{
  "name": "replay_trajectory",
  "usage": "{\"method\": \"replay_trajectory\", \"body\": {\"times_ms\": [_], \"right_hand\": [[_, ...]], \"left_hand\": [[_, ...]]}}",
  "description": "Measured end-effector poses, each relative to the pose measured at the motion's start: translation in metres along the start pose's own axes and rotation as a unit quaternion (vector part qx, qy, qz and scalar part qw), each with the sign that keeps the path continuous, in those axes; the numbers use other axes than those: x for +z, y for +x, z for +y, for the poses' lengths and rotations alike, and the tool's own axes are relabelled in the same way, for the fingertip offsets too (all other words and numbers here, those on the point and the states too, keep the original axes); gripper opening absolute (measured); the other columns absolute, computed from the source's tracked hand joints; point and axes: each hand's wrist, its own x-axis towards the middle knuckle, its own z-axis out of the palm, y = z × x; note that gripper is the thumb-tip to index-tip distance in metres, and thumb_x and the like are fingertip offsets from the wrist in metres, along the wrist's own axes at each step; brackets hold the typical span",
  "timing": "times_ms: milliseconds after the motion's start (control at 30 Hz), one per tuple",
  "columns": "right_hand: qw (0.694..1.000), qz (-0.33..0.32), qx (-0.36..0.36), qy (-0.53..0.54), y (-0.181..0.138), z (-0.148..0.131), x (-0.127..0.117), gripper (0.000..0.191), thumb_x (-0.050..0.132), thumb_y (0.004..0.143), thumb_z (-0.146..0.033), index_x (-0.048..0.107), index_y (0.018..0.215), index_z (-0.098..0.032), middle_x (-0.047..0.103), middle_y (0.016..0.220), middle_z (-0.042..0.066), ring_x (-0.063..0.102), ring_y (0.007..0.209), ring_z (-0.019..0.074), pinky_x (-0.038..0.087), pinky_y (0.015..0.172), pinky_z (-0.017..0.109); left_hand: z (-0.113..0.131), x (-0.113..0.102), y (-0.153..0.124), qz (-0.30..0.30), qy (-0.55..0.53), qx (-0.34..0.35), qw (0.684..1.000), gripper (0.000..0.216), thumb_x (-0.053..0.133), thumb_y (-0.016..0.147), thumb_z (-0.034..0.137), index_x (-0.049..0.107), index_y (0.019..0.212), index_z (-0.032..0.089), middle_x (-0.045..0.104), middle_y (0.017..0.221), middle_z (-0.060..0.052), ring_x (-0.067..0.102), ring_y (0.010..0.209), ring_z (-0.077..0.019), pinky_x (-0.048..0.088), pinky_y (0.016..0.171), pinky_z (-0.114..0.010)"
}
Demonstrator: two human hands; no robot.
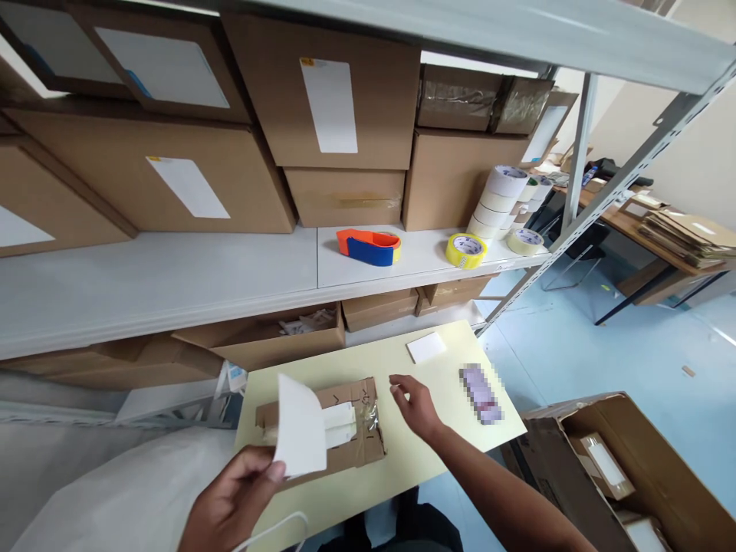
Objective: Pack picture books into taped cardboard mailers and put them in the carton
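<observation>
Looks maybe partway along: got the white card [302, 429] up over the cardboard box [346, 458] at lower centre of the frame, not laid down yet, so likely with that bit left. Pinching its lower left corner between thumb and fingers of the left hand [234, 491]. Holding the right hand [417, 406] just right of the box over the pale table [440, 387], curled, narrow-gapped, seemingly empty.
</observation>
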Motion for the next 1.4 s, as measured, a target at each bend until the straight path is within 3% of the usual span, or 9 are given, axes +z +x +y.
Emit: {"method": "replay_trajectory", "body": {"times_ms": [100,233,500,567,700,767,1000,1233,1400], "right_hand": [[0.990,-0.027,-0.101,0.099,-0.034,-0.067,0.005,0.039,0.059,0.100,-0.043,0.065,0.132,-0.023,0.074,0.116,0.011,0.071,0.101,0.0217,0.058,0.091,0.036],[0.969,-0.097,-0.194,0.117,-0.066,-0.122,0.014,0.079,0.078,0.085,-0.053,0.047,0.152,-0.025,0.061,0.144,0.015,0.060,0.131,0.0292,0.050,0.109,0.042],[0.983,-0.078,-0.035,0.164,-0.098,-0.137,0.023,0.037,0.053,0.103,-0.042,0.069,0.132,-0.025,0.076,0.114,0.007,0.070,0.101,0.0231,0.054,0.092,0.034],[0.980,-0.059,0.017,0.192,-0.103,-0.134,0.027,0.037,0.053,0.102,-0.048,0.075,0.120,-0.024,0.077,0.104,0.005,0.069,0.095,0.0228,0.053,0.088,0.033],[0.953,0.016,0.149,0.262,-0.106,-0.123,0.039,0.050,0.060,0.094,-0.063,0.079,0.095,-0.016,0.072,0.083,0.004,0.060,0.075,0.0195,0.047,0.070,0.030],[0.935,0.042,0.186,0.300,-0.106,-0.120,0.044,0.054,0.065,0.089,-0.067,0.077,0.093,-0.015,0.071,0.080,0.004,0.057,0.072,0.0184,0.045,0.067,0.029],[0.916,0.035,0.210,0.340,-0.115,-0.131,0.063,0.054,0.072,0.081,-0.069,0.076,0.089,-0.015,0.069,0.079,0.004,0.055,0.072,0.0178,0.046,0.068,0.030],[0.932,0.041,0.175,0.316,-0.110,-0.148,0.046,0.047,0.076,0.080,-0.064,0.075,0.088,-0.018,0.069,0.078,0.003,0.059,0.072,0.0177,0.050,0.070,0.031],[0.943,-0.063,0.139,0.296,-0.102,-0.162,0.033,0.041,0.077,0.083,-0.058,0.072,0.078,-0.017,0.071,0.077,0.004,0.063,0.067,0.0167,0.051,0.071,0.033]], "left_hand": [[0.000,0.004,0.006,-0.079,0.026,0.028,0.996,0.054,0.070,0.071,0.074,0.060,0.067,0.022,0.066,0.067,0.000,0.059,0.064,-0.0172,0.050,0.060,-0.026],[-0.008,0.021,0.011,-0.180,0.025,0.057,0.982,0.048,0.070,0.076,0.067,0.059,0.066,0.021,0.064,0.066,0.000,0.059,0.065,-0.0168,0.051,0.065,-0.027],[-0.035,0.030,-0.004,-0.293,-0.004,0.102,0.951,0.037,0.065,0.085,0.058,0.071,0.088,0.022,0.075,0.091,-0.006,0.070,0.089,-0.0217,0.055,0.086,-0.032],[-0.046,0.022,-0.004,-0.277,0.018,0.108,0.955,0.040,0.065,0.084,0.060,0.074,0.096,0.023,0.077,0.100,-0.008,0.071,0.093,-0.0231,0.056,0.089,-0.034],[-0.065,-0.004,0.008,-0.111,0.065,0.103,0.986,0.051,0.069,0.078,0.063,0.071,0.111,0.025,0.072,0.123,-0.010,0.069,0.103,-0.0259,0.057,0.093,-0.041],[-0.070,-0.018,0.016,-0.077,0.033,0.078,0.993,0.061,0.073,0.073,0.063,0.067,0.118,0.023,0.070,0.129,-0.013,0.068,0.112,-0.0281,0.057,0.095,-0.042],[-0.070,-0.039,0.012,-0.204,-0.051,0.003,0.978,0.064,0.074,0.073,0.064,0.070,0.115,0.016,0.077,0.093,-0.009,0.071,0.086,-0.0235,0.056,0.069,-0.031],[-0.067,-0.066,0.006,-0.190,-0.031,0.037,0.981,0.055,0.070,0.078,0.062,0.076,0.107,0.017,0.077,0.089,-0.007,0.071,0.085,-0.0234,0.058,0.074,-0.032],[-0.063,-0.088,0.007,-0.139,-0.035,0.071,0.987,0.055,0.069,0.081,0.061,0.075,0.112,0.017,0.080,0.098,-0.009,0.073,0.092,-0.0259,0.060,0.083,-0.034]]}}
